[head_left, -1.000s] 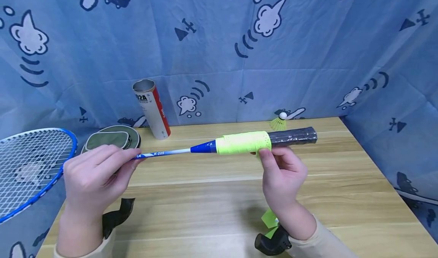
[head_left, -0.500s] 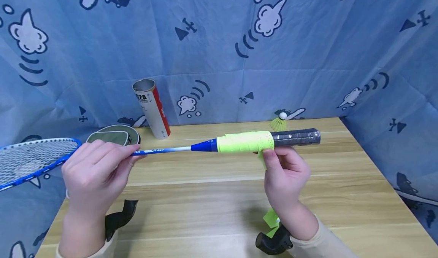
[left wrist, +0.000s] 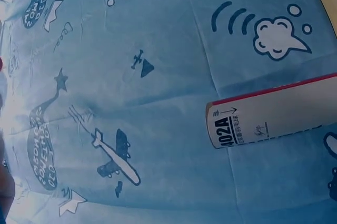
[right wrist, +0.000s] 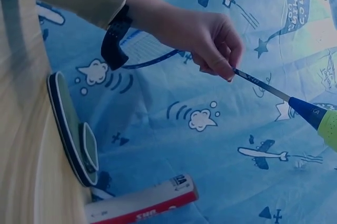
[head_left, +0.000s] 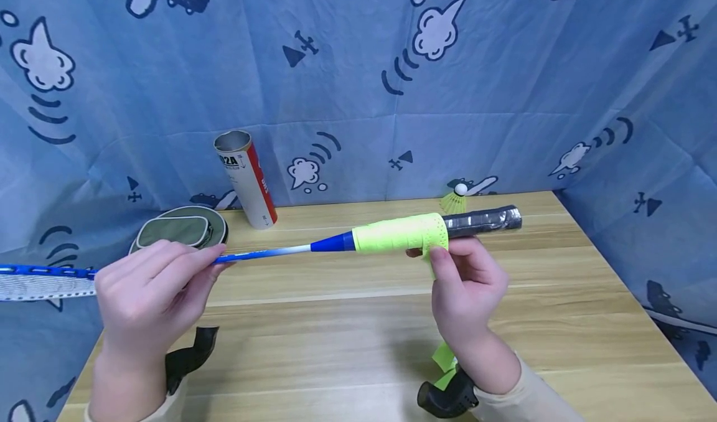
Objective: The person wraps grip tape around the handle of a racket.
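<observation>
A blue and white badminton racket (head_left: pixel 280 252) is held up level above the table. My left hand (head_left: pixel 154 294) pinches its shaft, and the racket head (head_left: pixel 47 285) extends left, seen nearly edge-on. Yellow-green grip tape (head_left: pixel 398 233) is wrapped round the handle from the blue cone outward. The outer end of the handle (head_left: pixel 483 221) shows black. Below the handle, my right hand (head_left: pixel 467 291) pinches the loose part of the tape between thumb and fingers. In the right wrist view, the left hand (right wrist: pixel 210 42) grips the shaft; the left wrist view barely catches its fingers.
A shuttlecock tube (head_left: pixel 246 182) stands at the back left of the wooden table (head_left: pixel 325 347), beside a green case (head_left: pixel 176 230). One yellow shuttlecock (head_left: pixel 455 201) sits at the back edge. Green scraps (head_left: pixel 445 358) lie by the right wrist. Patterned blue cloth (head_left: pixel 347 67) hangs behind.
The racket has turned about its shaft: its head went from a broad face to nearly edge-on. Both hands stay in about the same places, the right one still pinching the tape.
</observation>
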The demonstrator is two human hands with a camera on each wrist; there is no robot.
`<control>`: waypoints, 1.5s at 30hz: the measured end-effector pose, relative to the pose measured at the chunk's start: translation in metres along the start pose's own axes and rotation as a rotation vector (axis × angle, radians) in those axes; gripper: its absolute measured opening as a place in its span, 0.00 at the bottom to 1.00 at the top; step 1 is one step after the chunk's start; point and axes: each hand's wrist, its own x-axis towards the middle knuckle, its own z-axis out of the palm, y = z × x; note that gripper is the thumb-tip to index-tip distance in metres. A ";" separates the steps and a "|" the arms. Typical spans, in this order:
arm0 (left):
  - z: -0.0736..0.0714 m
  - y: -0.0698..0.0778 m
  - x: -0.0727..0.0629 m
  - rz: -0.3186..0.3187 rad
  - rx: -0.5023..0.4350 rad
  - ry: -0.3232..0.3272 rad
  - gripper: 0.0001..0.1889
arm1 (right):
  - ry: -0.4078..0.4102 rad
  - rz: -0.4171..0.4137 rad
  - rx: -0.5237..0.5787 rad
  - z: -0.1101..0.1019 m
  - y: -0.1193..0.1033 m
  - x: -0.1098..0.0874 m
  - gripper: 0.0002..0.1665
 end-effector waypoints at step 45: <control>-0.005 0.001 0.001 -0.022 -0.017 -0.083 0.25 | -0.023 -0.018 -0.190 -0.001 -0.002 0.000 0.25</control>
